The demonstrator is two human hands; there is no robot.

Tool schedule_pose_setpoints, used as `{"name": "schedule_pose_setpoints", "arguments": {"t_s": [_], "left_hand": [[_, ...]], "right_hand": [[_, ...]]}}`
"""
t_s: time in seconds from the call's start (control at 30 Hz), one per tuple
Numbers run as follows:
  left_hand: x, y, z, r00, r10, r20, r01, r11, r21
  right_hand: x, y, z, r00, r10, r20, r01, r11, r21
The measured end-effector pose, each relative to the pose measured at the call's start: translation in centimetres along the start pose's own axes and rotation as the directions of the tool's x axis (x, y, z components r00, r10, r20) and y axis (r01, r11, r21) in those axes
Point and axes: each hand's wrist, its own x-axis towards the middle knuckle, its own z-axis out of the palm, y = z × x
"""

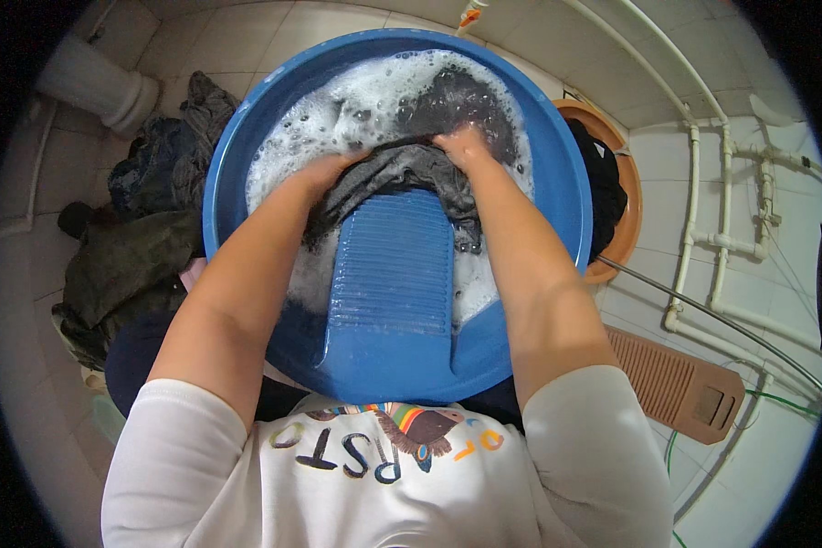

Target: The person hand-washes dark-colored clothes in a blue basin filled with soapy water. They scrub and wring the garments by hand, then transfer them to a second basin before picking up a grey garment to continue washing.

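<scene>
A large round blue tub holds foamy water, and a ribbed blue washboard slopes down its near side. Across the top of the washboard lies a wet dark grey garment, bunched into an arch with its ends hanging into the suds. My left hand grips the garment's left part, its fingers partly hidden by cloth and foam. At the garment's upper right, my right hand is closed on the fabric. Beyond that hand, a dark patch shows under the foam; what it is I cannot tell.
Dark clothes lie heaped on the floor left of the tub. To the right, an orange-brown basin holds black clothing. A brown washboard lies nearer me. White pipes run along the right wall.
</scene>
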Motion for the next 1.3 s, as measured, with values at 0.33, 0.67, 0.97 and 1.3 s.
{"name": "schedule_pose_setpoints", "arguments": {"t_s": [0.33,0.67,0.97,1.3], "left_hand": [[-2.4,0.3,1.1,0.7,0.713,0.026,-0.245,0.206,0.947],[-15.8,5.7,5.0,0.945,0.24,0.224,-0.227,-0.014,0.974],[-22.2,3.5,6.4,0.864,0.445,0.238,-0.059,0.557,-0.828],[-17.2,0.1,9.0,0.97,0.243,0.006,-0.12,0.499,-0.858]], "right_hand": [[-5.8,-1.7,-1.2,0.972,-0.167,-0.166,0.108,0.942,-0.317],[-16.3,-2.6,-6.5,0.969,-0.158,0.187,0.147,0.987,0.071],[-21.9,-4.2,-11.9,0.87,-0.355,0.343,-0.049,0.629,0.776],[-29.1,-12.9,-3.9,0.642,-0.638,-0.425,0.752,0.633,0.186]]}}
